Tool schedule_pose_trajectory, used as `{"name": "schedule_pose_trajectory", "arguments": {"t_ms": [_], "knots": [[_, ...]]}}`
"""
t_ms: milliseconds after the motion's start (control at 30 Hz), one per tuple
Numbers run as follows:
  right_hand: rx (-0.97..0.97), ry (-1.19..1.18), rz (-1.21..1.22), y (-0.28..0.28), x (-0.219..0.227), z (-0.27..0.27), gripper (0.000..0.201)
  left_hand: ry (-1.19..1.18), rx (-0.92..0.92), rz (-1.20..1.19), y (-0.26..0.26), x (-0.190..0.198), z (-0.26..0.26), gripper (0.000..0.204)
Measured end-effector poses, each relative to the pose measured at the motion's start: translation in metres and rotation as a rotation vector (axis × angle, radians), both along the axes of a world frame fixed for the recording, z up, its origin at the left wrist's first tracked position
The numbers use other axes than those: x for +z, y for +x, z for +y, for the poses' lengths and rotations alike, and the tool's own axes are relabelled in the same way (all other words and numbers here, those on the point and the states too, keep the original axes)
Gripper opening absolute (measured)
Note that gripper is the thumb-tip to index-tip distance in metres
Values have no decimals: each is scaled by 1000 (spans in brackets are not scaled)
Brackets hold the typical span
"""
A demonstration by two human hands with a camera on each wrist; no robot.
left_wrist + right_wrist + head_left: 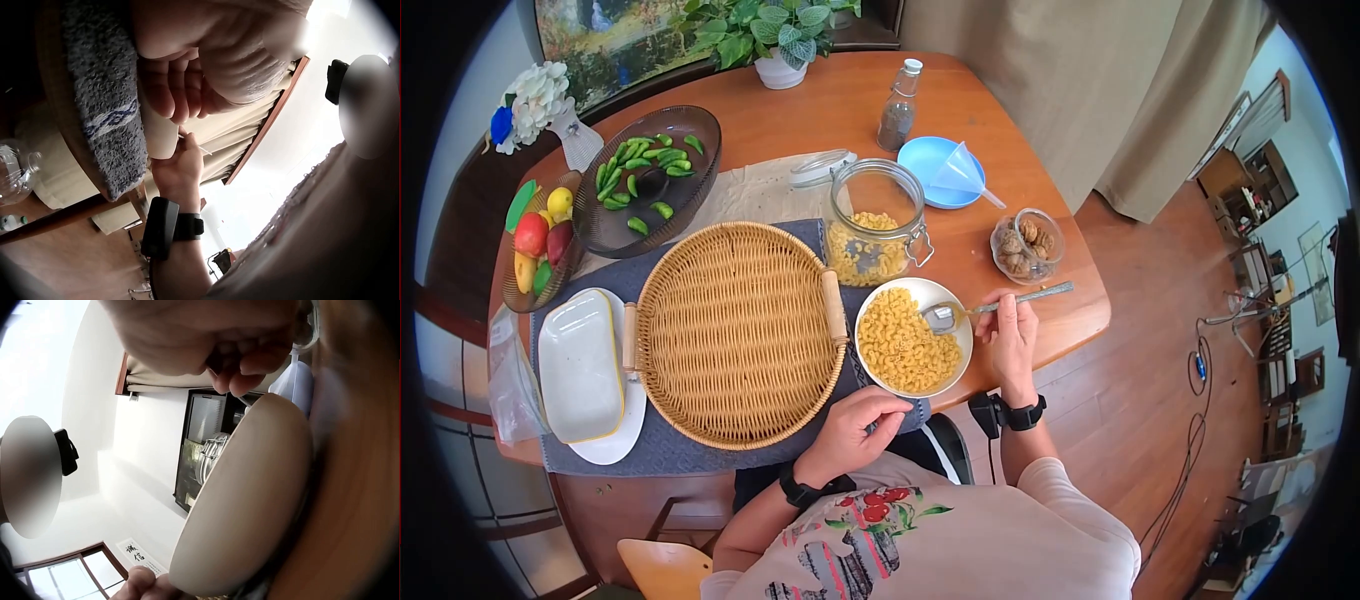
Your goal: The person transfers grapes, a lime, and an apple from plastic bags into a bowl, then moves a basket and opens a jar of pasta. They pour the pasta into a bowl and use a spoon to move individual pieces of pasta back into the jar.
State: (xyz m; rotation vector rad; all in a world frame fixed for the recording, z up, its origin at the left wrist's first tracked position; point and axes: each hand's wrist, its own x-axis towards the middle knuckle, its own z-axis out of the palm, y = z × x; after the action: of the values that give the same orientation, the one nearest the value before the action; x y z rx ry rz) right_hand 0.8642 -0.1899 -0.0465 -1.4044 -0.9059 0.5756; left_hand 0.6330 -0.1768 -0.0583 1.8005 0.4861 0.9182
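A white bowl [968,345] of elbow macaroni [908,342] stands at the front of the table. My right hand [1008,335] pinches the handle of a metal spoon [941,318], whose head lies over the macaroni by the bowl's right rim. My left hand [858,432] rests near the front left of the bowl, fingers loosely bent and fingertips right at its side. In the right wrist view, the left fingertips [142,582] show at the edge of the bowl [244,500]. A glass jar [874,225] partly filled with macaroni stands open behind the bowl.
Left of the bowl lies a wicker tray [740,335] with wooden handles. Behind are a blue plate [922,158] with a funnel [960,170] and a bottle [898,108]; walnuts in a glass container [1027,246] stand right. White dishes [581,365], a fruit basket [518,290] and a dark oval dish [700,205] sit left.
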Motion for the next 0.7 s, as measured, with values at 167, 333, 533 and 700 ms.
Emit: {"name": "schedule_pose_trajectory", "arguments": {"t_ms": [167,333,533,700], "knots": [[-30,0,126,0,1,1,32,0,0,-2,0,0,0,11],[-59,26,168,4,0,0,32,-6,-1,-4,0,-1,0,11],[-69,47,154,3,1,0,33,-13,-6,1,0,-1,0,12],[-81,67,198,6,-2,-1,33,0,-2,-9,0,0,0,12]]}}
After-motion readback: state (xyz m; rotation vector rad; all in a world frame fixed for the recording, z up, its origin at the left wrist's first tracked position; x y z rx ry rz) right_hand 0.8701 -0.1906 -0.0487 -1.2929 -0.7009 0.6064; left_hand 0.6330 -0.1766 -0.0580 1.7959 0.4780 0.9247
